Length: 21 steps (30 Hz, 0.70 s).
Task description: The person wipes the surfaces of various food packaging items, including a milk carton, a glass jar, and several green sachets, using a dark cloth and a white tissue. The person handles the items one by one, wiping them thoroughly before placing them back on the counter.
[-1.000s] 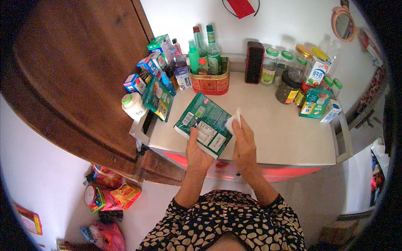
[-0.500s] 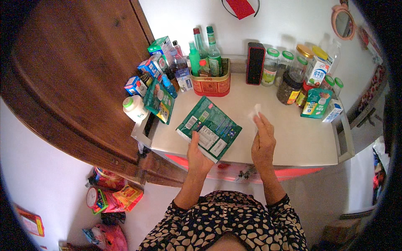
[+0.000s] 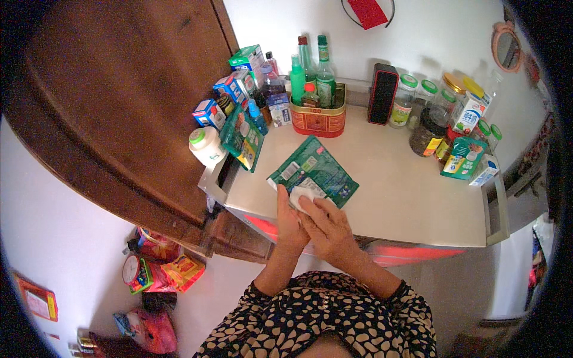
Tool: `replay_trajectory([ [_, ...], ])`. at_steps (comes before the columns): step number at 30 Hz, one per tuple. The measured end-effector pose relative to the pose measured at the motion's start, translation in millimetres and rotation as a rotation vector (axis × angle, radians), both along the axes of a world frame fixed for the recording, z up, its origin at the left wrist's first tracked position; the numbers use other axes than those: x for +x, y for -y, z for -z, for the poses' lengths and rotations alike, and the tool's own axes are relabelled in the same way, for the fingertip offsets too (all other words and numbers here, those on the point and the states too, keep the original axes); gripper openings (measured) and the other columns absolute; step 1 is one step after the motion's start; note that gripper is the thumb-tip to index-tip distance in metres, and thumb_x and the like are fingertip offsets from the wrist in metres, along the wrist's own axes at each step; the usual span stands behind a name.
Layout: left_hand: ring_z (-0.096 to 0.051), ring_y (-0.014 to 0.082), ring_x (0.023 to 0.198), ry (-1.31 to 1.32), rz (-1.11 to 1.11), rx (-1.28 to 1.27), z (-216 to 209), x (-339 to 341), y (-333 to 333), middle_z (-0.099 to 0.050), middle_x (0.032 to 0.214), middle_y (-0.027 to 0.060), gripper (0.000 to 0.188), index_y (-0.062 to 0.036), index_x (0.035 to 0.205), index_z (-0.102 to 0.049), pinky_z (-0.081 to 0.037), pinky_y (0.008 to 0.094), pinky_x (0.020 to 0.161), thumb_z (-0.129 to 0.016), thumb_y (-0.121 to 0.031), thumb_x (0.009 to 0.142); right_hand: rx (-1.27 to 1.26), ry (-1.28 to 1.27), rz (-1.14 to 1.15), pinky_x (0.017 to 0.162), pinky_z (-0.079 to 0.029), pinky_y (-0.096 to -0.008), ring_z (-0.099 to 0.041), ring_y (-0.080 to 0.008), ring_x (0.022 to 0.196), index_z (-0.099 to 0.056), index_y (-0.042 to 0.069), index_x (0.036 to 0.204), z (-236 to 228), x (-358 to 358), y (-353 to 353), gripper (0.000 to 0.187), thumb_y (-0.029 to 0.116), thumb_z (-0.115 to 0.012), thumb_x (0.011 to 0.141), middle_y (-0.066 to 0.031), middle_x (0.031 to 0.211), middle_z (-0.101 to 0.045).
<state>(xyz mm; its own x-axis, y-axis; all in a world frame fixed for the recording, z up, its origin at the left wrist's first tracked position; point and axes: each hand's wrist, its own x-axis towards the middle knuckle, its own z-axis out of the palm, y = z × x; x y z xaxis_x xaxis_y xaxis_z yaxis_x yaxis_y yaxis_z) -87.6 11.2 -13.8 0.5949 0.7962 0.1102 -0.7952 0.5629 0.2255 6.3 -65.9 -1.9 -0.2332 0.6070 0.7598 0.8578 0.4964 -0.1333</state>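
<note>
My left hand (image 3: 290,225) grips a green pouch (image 3: 327,173) by its near edge, the thumb lying on the printed face. The pouch is tilted above the pale cabinet top (image 3: 382,197). Over its lower corner, my right hand (image 3: 327,228) presses a folded white tissue (image 3: 302,196) onto the surface. The fingers of my right hand overlap the left palm, and part of the pouch is hidden beneath them.
A red and gold tin (image 3: 318,121) with green bottles stands at the back. Left are boxes, a white jar (image 3: 206,146) and another green pouch (image 3: 243,138). A black speaker (image 3: 382,94), glass jars (image 3: 428,132) and a third pouch (image 3: 463,158) line the right.
My right hand has moved left with the tissue, from beside the pouch onto its lower corner. The whole view has shifted slightly, so the background sits further right.
</note>
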Motion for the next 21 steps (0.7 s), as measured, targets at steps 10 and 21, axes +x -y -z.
replay_trajectory([
  [10,-0.039,0.026,0.123,-0.338,-0.132,0.027,-24,4,19,-0.036,0.136,0.0108,0.065,-0.0131,0.137,-0.028,-0.031,0.0405,0.103,-0.026,-0.058,0.09,-0.023,-0.077,0.068,0.093,-0.033,-0.0419,-0.042,-0.033,0.118,-0.058,0.002,0.107,-31,-6,-41,0.032,0.01,-0.054,0.076,-0.0108,0.132,-0.044],
  [21,-0.052,0.0273,0.108,-0.209,-0.294,-0.089,-4,-20,-17,-0.053,0.119,0.0115,0.041,-0.0066,0.123,-0.044,-0.042,0.0444,0.093,-0.036,-0.035,0.095,-0.119,0.052,0.097,0.092,-0.04,-0.0395,-0.047,-0.031,0.112,-0.057,-0.001,0.109,13,-2,7,0.034,0.007,-0.054,0.076,-0.0137,0.126,-0.049],
])
